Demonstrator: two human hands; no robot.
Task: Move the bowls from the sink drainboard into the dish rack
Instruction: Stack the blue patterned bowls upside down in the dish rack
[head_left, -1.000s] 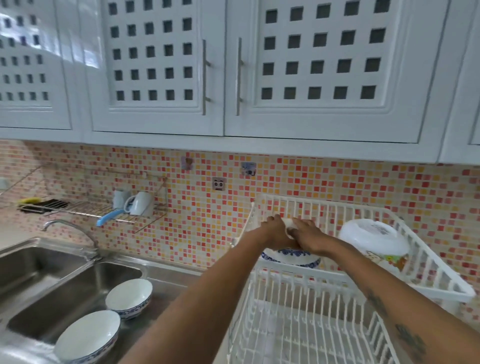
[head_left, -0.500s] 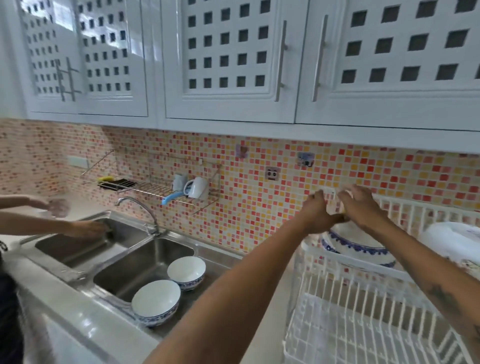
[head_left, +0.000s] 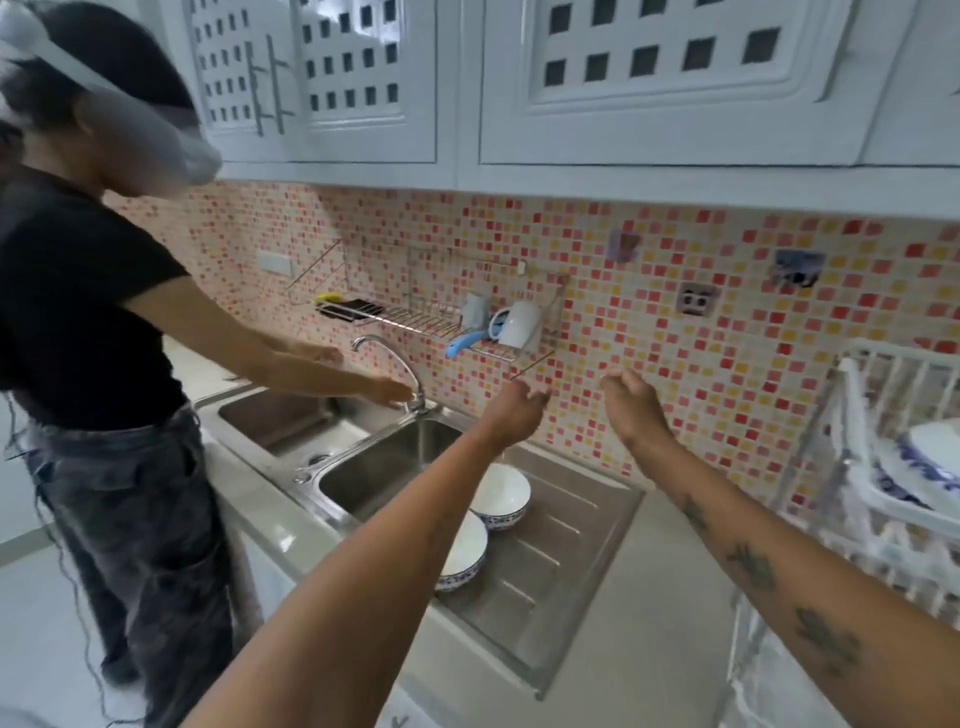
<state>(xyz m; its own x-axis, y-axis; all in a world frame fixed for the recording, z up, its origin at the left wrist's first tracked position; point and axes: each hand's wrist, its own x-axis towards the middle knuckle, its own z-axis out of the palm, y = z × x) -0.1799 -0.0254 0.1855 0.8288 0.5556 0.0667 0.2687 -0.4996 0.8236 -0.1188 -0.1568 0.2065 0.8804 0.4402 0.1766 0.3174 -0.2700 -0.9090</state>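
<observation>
both my hands empty, raised over the drainboard.

my left hand (head_left: 519, 408) and right hand (head_left: 631, 400) hang side by side in front of the tiled wall, fingers loosely curled, gripping nothing. two bowls (head_left: 501, 496) sit upright and touching on the drainboard (head_left: 566, 561) below my left hand, the nearer one partly hidden by my forearm. the rack (head_left: 878, 467) stands well off to the right of my right hand, a bowl in it (head_left: 930, 467).
</observation>
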